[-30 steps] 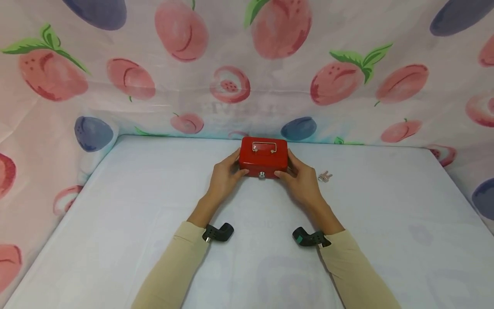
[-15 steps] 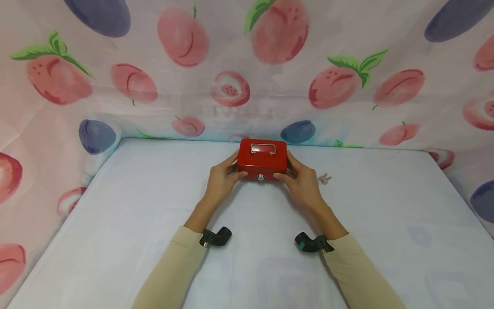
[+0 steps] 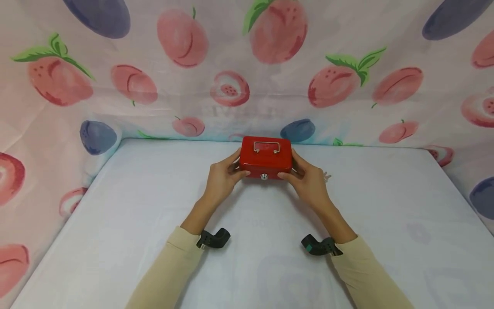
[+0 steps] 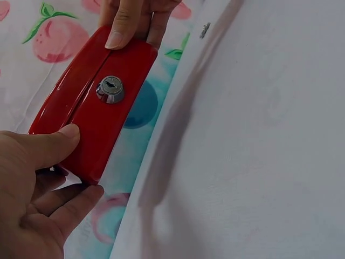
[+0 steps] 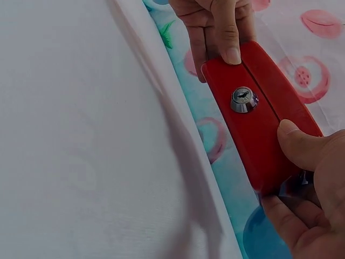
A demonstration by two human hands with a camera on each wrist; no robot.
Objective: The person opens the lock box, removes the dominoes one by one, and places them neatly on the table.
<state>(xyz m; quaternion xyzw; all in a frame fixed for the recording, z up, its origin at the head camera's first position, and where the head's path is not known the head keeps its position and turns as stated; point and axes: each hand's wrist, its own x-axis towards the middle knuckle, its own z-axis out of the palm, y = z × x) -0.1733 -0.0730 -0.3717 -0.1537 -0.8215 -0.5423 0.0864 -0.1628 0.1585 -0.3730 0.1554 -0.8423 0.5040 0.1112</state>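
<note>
A red metal cash box (image 3: 265, 161), lid down, is held level between both hands toward the back of the white table. Its wire handle (image 3: 266, 147) lies on the lid, and a round silver lock (image 4: 111, 88) faces me. My left hand (image 3: 221, 182) grips the left end, thumb on the front face and fingers beneath, as the left wrist view shows. On the other end my right hand (image 3: 310, 184) has the same grip, fingers under the bottom corner in the right wrist view. Both wrist views show the box raised, its shadow on the cloth.
Small keys (image 3: 326, 176) lie on the table just right of the right hand, partly hidden by it. A fruit-patterned cloth (image 3: 262, 98) hangs close behind the table's back edge. White cloth (image 3: 247, 257) covers the tabletop.
The cash box has risen and shifted slightly right with both hands. The right hand now covers part of the keys, which showed fully a second ago.
</note>
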